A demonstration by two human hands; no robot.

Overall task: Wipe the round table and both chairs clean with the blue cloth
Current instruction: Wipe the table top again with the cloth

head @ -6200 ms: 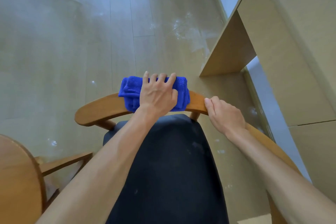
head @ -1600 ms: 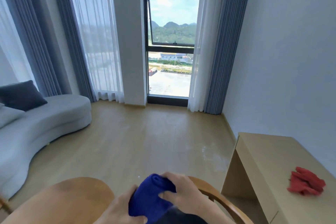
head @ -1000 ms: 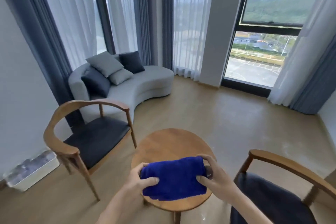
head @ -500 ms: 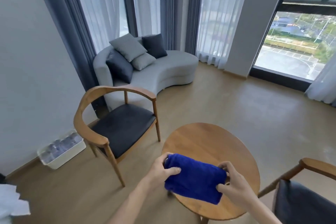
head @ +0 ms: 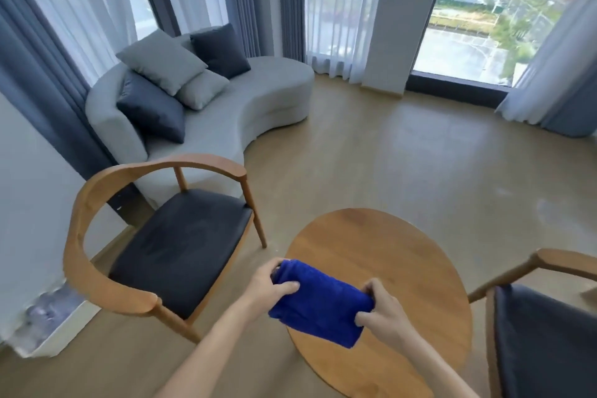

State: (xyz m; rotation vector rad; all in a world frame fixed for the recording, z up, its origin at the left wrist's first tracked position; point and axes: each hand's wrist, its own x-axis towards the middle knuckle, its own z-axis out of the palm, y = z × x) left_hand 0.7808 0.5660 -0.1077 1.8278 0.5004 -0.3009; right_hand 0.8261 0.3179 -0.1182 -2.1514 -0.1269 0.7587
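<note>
Seen from a head-worn camera looking down, a person's left hand [head: 269, 288] grips one short end of a folded blue cloth [head: 318, 304], thumb on top and fingers curled underneath, while the right hand [head: 382, 312] pinches the opposite end between thumb and curled fingers. The cloth is a thick, tidy rectangle held in the air, stretched between both hands above the near left edge of the round table [head: 384, 281]; it does not appear to touch the wood. Holding it by both ends most likely keeps the folds together, so a flat, clean face is ready to press onto a surface. To the left, near the table, stands a wooden chair [head: 151, 236] with a curved backrest and dark seat pad, turned toward the table. A second chair [head: 542, 326] of the same kind sits at the lower right, partly cut off by the frame edge. Beyond them a curved grey sofa [head: 226, 119] with cushions stands by curtained windows. Judging from the pose, the next surface to be wiped is either the table or the left chair.
</note>
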